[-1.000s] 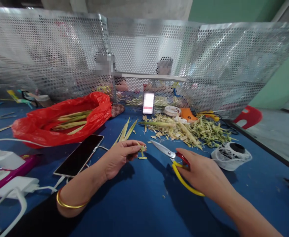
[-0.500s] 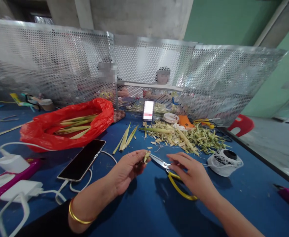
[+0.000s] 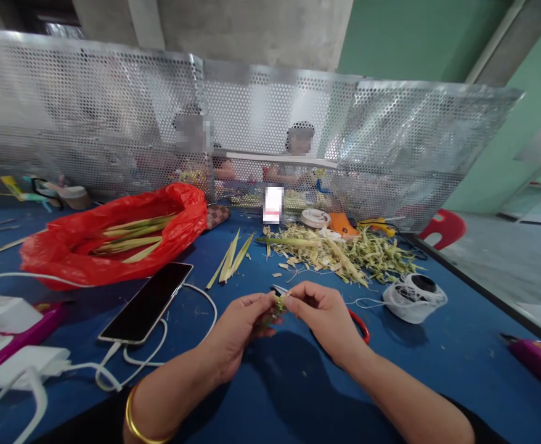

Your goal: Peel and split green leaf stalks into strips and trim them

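Both hands meet over the blue table (image 3: 270, 394) near its front middle. My left hand (image 3: 240, 330) pinches a small folded green-yellow leaf piece (image 3: 279, 303). From the other side, the fingertips of my right hand (image 3: 323, 317) close on the same piece. Scissors (image 3: 358, 320) with red and yellow handles lie on the table under my right hand, mostly hidden by it; only a bit of blade and a red handle loop show.
A red plastic bag (image 3: 113, 240) of long leaves sits at left. A phone (image 3: 148, 302) on a white cable, chargers and a magenta device lie front left. Leaf strips (image 3: 228, 259), a scrap pile (image 3: 344, 253) and a white thread spool (image 3: 413, 296) lie behind. People sit beyond the perforated metal screen (image 3: 252, 123).
My right hand let go of the scissors, which now lie on the table, and moved left to pinch the leaf piece held by my left hand.
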A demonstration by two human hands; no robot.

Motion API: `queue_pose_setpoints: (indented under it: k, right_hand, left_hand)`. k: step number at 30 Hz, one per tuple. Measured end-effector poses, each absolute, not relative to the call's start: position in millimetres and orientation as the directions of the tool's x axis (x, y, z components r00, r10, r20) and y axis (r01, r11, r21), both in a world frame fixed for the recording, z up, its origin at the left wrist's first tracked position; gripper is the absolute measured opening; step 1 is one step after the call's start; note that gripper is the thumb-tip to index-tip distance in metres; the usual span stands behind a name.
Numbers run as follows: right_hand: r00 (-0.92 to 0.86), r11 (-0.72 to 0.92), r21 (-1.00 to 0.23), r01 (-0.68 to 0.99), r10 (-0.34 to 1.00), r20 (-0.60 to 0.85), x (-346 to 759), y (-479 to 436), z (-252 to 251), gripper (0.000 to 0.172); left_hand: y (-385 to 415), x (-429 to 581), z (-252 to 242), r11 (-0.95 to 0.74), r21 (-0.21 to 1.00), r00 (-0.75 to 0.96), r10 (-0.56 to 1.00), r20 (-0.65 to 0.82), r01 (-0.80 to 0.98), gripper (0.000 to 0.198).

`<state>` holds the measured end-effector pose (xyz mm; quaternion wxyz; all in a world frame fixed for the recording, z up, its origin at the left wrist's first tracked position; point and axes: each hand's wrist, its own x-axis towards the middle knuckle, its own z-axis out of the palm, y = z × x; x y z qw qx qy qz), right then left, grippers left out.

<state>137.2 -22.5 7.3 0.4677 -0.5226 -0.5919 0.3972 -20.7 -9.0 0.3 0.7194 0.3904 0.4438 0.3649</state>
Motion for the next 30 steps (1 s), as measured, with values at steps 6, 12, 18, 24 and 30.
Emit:
queue_pose_setpoints:
  k: [6, 12, 18, 24, 30]
  right_hand:
    - [0.041, 0.043, -0.982, 0.184, 0.998, 0.052, 143.6, -22.8, 0.0, 0.029]
    - [-0.037, 0.002, -0.999, 0.035, 0.999, 0.000, 147.1, -21.8, -2.8, 0.026]
    - [-0.003, -0.005, -0.996, 0.093, 1.000, -0.005, 144.5, -26.4, -1.0, 0.014]
    - [0.004, 0.014, -0.993, 0.114, 1.000, 0.015, 143.1, -24.8, -5.9, 0.013]
    - [-0.074, -0.049, -0.998, -0.029, 0.996, -0.046, 140.8, -23.9, -6.5, 0.021]
  left_hand:
    - [-12.5, -15.9, 0.7, 0.346, 0.932, 0.321, 0.900, -0.295, -0.113, 0.022]
    - [-10.7, -14.8, 1.7, 0.395, 0.903, 0.292, 0.895, -0.338, -0.166, 0.024]
    - [-8.5, -13.8, -1.2, 0.455, 0.871, 0.275, 0.875, -0.398, -0.186, 0.026]
    - [-9.2, -12.0, -3.9, 0.444, 0.876, 0.247, 0.885, -0.395, -0.189, 0.028]
    - [-10.7, -12.0, -3.1, 0.413, 0.899, 0.241, 0.896, -0.373, -0.145, 0.024]
